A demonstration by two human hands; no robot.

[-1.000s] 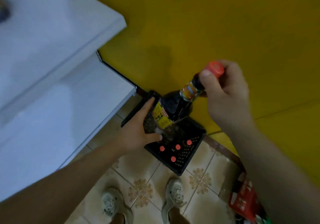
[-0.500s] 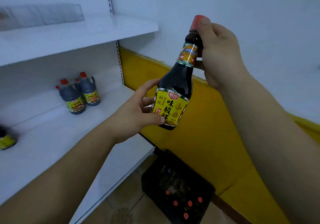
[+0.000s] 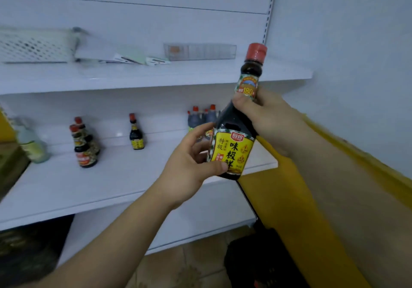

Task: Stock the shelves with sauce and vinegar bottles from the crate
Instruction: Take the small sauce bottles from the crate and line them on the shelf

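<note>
**Head view: sauce bottle [image 3: 234, 145] near upright in both hands, middle shelf [image 3: 111, 182] beyond the fingertips and to their left**

On my screen the middle shelf is the biggest thing in play. Its white board runs away past my fingertips and off to their left.

The crate [image 3: 263, 263] sits well below both hands, under the right forearm. It is dark and hard to read.

The sauce bottle hangs in the air between the two and does not touch the shelf. Its long axis is close to vertical, with the base down by my left palm and the top leaning slightly right.

My right hand [image 3: 267, 118] is wrapped round the shoulder just under the neck label, thumb across the front. My left hand [image 3: 189, 167] clamps the lower body. Its thumb presses the bottom of the yellow label and its fingers [image 3: 200, 131] curl round the label's left side.

I judge the left hand to be the nearer one to the board. The move should go forward and left, base leading and axis kept upright.

A cluster of jugs [image 3: 200, 116] stands just behind my left fingertips, partly hidden. A single bottle [image 3: 136, 133] with the same yellow label stands further left, well apart from them. The bare board between them looks like the landing spot.

The red cap [image 3: 257, 51] stands clear above my right fingers.
</note>
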